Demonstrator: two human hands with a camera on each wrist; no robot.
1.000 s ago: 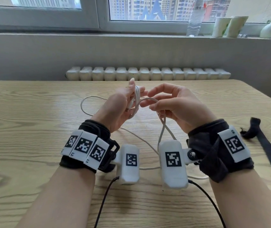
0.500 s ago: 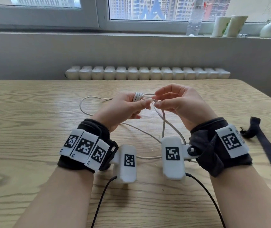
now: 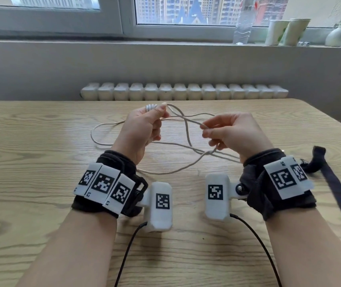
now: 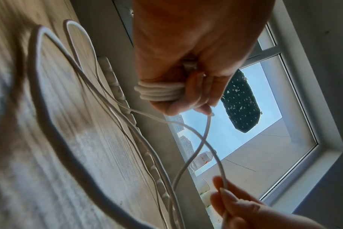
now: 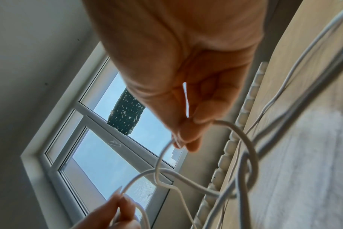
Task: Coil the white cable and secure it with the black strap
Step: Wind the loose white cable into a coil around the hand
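The fingers [image 4: 194, 86] of the left hand [image 3: 142, 129] curl round a small bundle of turns of the white cable [image 4: 159, 92], the thumb pressing the turns from the side, and the hand is raised above the table [image 3: 41, 162]. From that bundle two strands run across to the right hand [image 3: 233, 135], which pinches the cable between thumb and forefinger; its other fingers are loosely curled, and a short bright length of cable seems to pass inside the palm, though the right wrist view is too blurred there to be sure. The two hands are held apart, with the strands crossing in the air between them.

Below the hands the loose rest of the cable lies on the table in wide loops, one reaching out to the left, another passing under the right wrist. The black strap [image 3: 339, 189] lies flat on the table to the right of the right wrist, untouched by either hand.
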